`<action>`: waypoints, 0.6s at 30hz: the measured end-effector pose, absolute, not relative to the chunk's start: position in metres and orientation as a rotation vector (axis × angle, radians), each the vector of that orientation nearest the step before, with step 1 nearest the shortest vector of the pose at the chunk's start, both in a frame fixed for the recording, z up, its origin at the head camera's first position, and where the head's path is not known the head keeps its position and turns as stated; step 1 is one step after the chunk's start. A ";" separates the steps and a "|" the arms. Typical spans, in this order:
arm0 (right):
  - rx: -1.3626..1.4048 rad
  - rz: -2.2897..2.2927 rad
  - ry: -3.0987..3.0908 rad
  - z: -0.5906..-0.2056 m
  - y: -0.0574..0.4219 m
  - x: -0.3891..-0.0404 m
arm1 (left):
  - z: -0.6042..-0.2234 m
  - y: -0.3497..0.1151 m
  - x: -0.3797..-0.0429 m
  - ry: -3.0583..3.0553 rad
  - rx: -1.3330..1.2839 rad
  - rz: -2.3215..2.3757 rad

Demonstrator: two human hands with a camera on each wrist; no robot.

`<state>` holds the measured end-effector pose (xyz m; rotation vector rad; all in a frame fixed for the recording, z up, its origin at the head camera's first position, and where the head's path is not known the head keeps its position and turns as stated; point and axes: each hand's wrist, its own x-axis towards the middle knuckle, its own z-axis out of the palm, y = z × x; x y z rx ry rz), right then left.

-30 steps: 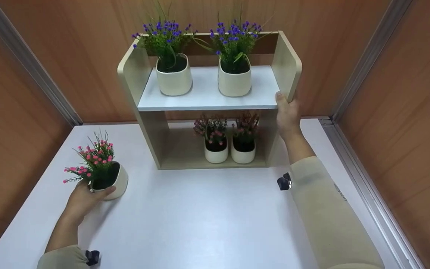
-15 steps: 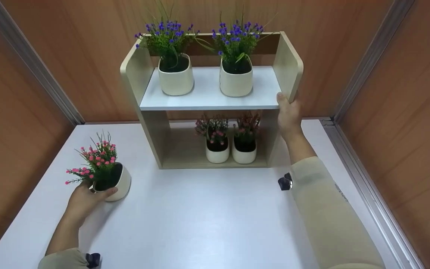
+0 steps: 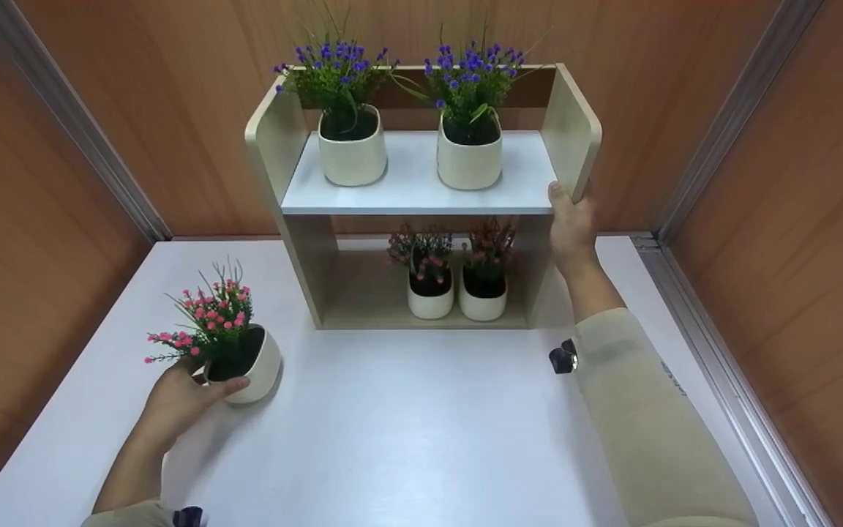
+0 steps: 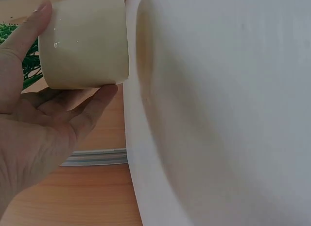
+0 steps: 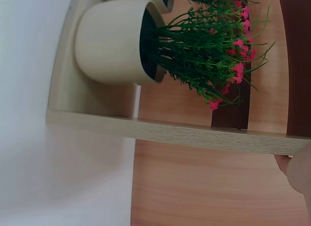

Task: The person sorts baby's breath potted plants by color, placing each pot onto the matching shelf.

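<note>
My left hand (image 3: 184, 399) grips a white flowerpot with pink flowers (image 3: 264, 369), thumb on the near side and fingers around the far side. In the left wrist view the pot (image 4: 87, 41) hangs just off the white table, tilted in the head view. My right hand (image 3: 574, 230) holds the right side panel of a two-tier wooden shelf (image 3: 574, 132), its thumb at the front edge by the upper board. Two white pots with purple flowers (image 3: 352, 157) stand on the upper board. Two smaller-looking pots with pink flowers (image 3: 431, 304) stand on the lower tier, right of its middle.
The shelf stands at the back of the white table (image 3: 407, 424), near the wooden back wall (image 3: 202, 146). Wooden walls rise at left and right, with metal rails (image 3: 721, 366) along the corners. Dark wrist devices (image 3: 563, 356) sit at both sleeves.
My left hand has carried the pink-flowered pot a little to the right and nearer to me. The view has shifted slightly; my right hand stays on the shelf panel.
</note>
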<state>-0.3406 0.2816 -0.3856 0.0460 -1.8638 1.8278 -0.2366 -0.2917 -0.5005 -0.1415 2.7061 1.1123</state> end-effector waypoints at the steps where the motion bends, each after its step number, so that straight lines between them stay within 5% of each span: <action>1: 0.040 1.832 -1.869 -0.386 0.282 -0.341 | -0.499 -0.288 -0.235 2.707 -0.129 1.100; 18: 0.046 1.805 -1.816 -0.388 0.282 -0.343 | -0.491 -0.226 -0.220 2.674 0.044 1.083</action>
